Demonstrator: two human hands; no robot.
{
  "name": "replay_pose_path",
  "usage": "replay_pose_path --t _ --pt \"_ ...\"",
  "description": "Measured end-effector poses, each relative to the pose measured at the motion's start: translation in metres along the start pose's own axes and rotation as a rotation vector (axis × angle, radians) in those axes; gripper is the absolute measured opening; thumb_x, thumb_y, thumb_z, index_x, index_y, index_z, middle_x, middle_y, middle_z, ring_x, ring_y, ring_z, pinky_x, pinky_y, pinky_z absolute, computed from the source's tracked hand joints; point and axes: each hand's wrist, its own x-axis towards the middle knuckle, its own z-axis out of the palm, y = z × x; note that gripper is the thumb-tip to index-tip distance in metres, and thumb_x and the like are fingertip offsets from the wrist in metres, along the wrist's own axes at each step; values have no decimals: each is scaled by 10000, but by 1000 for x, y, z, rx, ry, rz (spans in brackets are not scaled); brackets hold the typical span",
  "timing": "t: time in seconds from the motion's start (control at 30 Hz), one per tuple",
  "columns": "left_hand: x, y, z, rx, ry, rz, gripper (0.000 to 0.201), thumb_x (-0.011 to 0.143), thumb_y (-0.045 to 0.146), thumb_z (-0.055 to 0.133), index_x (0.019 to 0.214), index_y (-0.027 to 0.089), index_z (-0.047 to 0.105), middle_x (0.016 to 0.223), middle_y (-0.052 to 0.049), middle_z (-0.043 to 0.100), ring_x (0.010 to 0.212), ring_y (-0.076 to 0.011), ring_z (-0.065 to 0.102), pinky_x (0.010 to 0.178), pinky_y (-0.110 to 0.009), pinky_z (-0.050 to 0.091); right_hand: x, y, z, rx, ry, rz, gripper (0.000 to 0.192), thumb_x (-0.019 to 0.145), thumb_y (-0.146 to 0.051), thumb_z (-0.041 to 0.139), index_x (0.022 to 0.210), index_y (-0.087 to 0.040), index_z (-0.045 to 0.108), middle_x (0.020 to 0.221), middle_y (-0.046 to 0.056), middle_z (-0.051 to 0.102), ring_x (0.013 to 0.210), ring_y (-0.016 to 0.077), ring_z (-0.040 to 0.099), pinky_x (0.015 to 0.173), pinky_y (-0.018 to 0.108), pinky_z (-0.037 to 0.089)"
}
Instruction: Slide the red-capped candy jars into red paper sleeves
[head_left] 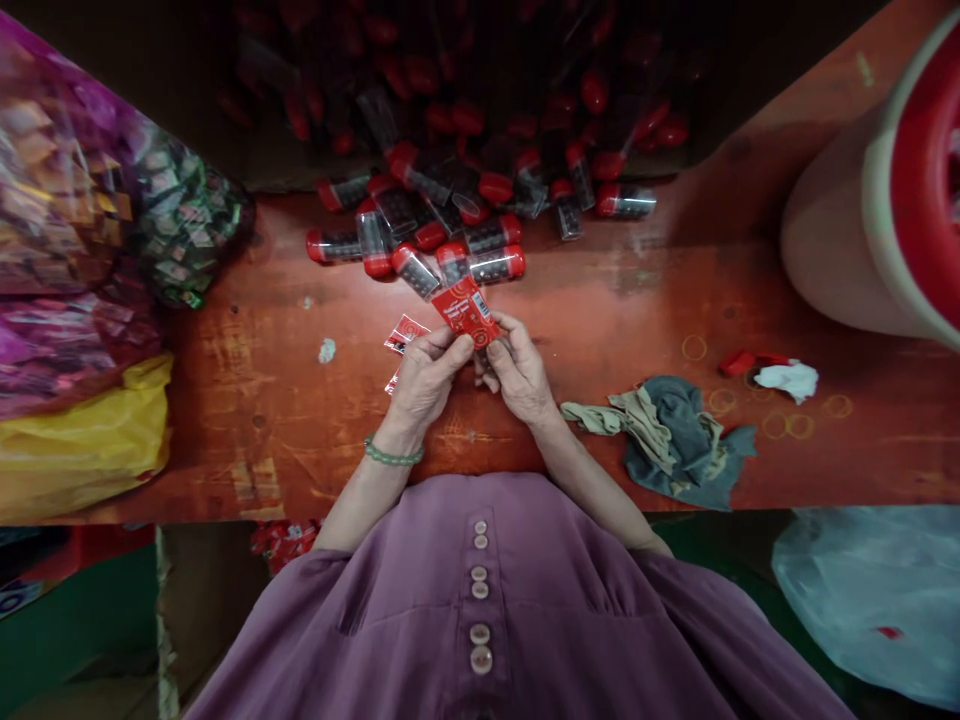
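Observation:
Between both hands, close to the middle of the table, is a small red printed packet (466, 309). My left hand (431, 375) pinches its lower left corner with the thumb on top. My right hand (521, 370) grips the lower right corner, its other fingers curled underneath. Just beyond the packet lie several clear tubes (495, 265) with red caps and dark round pieces inside; the packet's top edge overlaps the nearest ones. Beside my left hand, partly covered by it, are more red packets (406, 333) on the table.
A dark open box (262, 185) at the back spills capped tubes onto the red-brown table (300, 400). Bags of wrapped pieces (187, 220) and a yellow bag (97, 440) stand left. Right are a cloth (675, 440), rubber bands (694, 347), white scrap (787, 380) and a large tub (840, 230).

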Motion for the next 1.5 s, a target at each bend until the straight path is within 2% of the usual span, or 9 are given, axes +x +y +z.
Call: replay_pose_path --t 0.17,0.5,0.67,0.83,1.1,1.17,1.3,1.4,1.5 --pt "1 -1 3 17 82 -6 300 690 478 824 763 196 751 548 10 652 465 -118 592 447 -237 499 -5 -3 -4 -61 -80 -12 559 948 -509 530 1393 -246 317 795 -49 558 505 58 476 536 204 510" --pt "-4 2 -5 -34 112 39 338 638 452 867 783 173 742 622 7 694 463 -105 600 476 -230 502 -6 -7 0 -108 -124 -33 463 942 -444 560 1323 -252 380 778 -56 549 489 59 474 489 204 468" --pt "-4 2 -8 -19 173 75 341 581 428 898 750 170 753 683 -11 738 617 -118 672 664 -233 553 -10 -13 0 -252 -76 -35 454 910 -375 614 1300 -249 418 1018 30 625 697 107 585 642 258 536" --pt "-5 2 -6 46 199 89 296 560 369 913 707 174 746 686 6 736 583 -97 642 610 -215 526 -11 -10 0 -208 -131 21 467 904 -391 614 1294 -256 396 904 -3 631 705 127 611 688 293 560" --pt "-1 -5 -9 -3 216 110 360 545 432 911 742 180 747 729 4 745 636 -108 670 694 -237 563 -9 -5 -4 -405 -83 -120 497 913 -369 618 1340 -234 402 1247 86 629 1111 208 648 967 383 540" --pt "-2 -3 -10 -7 153 84 346 553 421 910 727 178 736 698 11 731 593 -103 658 638 -228 564 -9 -7 -3 -342 -99 -89 502 916 -396 613 1342 -244 395 1234 82 627 1029 188 669 890 349 576" --pt "-6 3 -10 42 -92 -44 331 671 453 841 773 167 709 617 -4 693 476 -142 638 476 -259 544 -7 -9 -3 -30 -183 21 565 899 -471 628 1366 -309 354 1081 19 625 560 67 571 469 216 521" --pt "-7 5 -9 61 -128 -82 344 702 466 817 775 154 693 620 -11 689 476 -147 642 468 -260 549 -5 -11 -3 61 -157 36 585 859 -441 695 1343 -332 385 1100 2 604 478 21 499 409 186 480" --pt "-7 5 -9 24 -75 -80 333 717 450 807 768 142 690 647 -11 689 462 -128 618 441 -249 531 -5 -12 -2 33 -137 49 613 833 -416 732 1344 -324 406 1114 9 628 511 28 544 434 180 504"
